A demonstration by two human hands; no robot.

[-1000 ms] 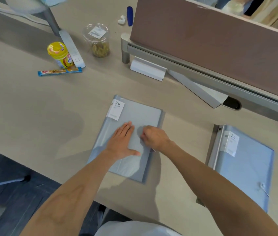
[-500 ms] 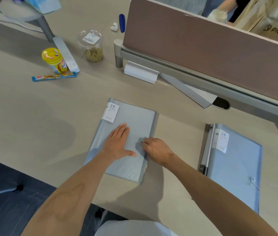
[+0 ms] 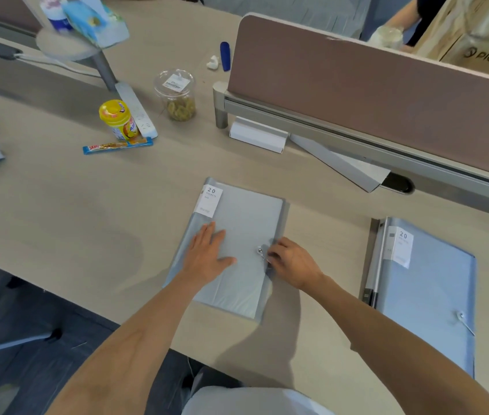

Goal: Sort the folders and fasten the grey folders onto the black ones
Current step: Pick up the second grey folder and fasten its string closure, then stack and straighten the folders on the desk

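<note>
Grey folder (image 3: 238, 235): lay flat on the table (image 3: 57, 211); its sticker read "20 POCKETS".
Left hand (image 3: 209, 254): was spread wide, flat on the cover.
Right hand (image 3: 292, 263): pinched something small by the round button (image 3: 260, 251).
Blue folder (image 3: 428, 292): lay well to the right; sticker read "20".
Box (image 3: 482, 53): said "PICO".
Snack bar (image 3: 117, 145): said "SKIPPY".

Grey folder (image 3: 237, 235) flat on the table (image 3: 87, 220), closed, tilted a little, white "20 pockets" label (image 3: 211, 201) at far left corner, small metal button clasp (image 3: 260, 251) near right edge. Second folder (image 3: 425, 292), light blue-grey, flat, well apart to the right, same white label, dark spine along left edge, string clasp (image 3: 461, 316) near front right corner.
</note>
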